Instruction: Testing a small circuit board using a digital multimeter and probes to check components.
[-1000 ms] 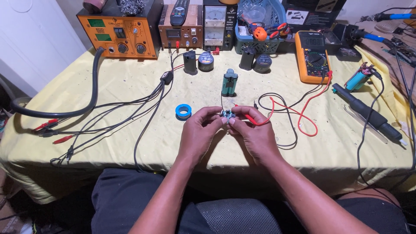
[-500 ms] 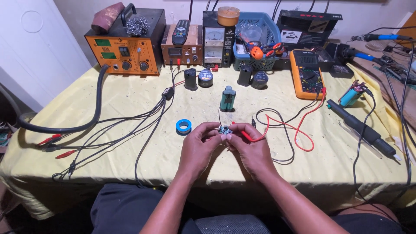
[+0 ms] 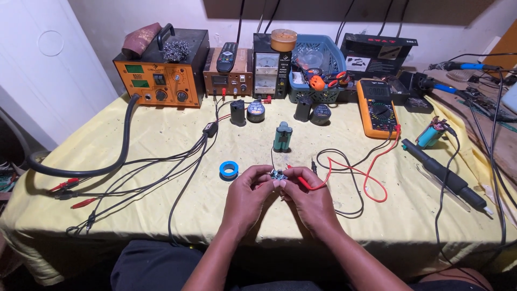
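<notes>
Site: electronics repair workshop | Evidence: orange rework station [image 3: 161, 81], analog power supply [image 3: 267, 73], multimeter [image 3: 378, 108], test leads [image 3: 355, 170] on cloth-covered counter [image 3: 161, 140]

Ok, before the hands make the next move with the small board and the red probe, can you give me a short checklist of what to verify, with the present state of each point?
1. Both hands grip the small circuit board: left hand and right hand pinch it together. Ok.
2. Red probe lies under the right hand's fingers, near the board. Ok.
3. Probe tip touches a contact on the board: cannot tell, too small.
4. Red lead runs to the orange multimeter. Ok.
5. Blue tape roll lies apart from the hands. Ok.
6. Multimeter reading: cannot tell.
</notes>
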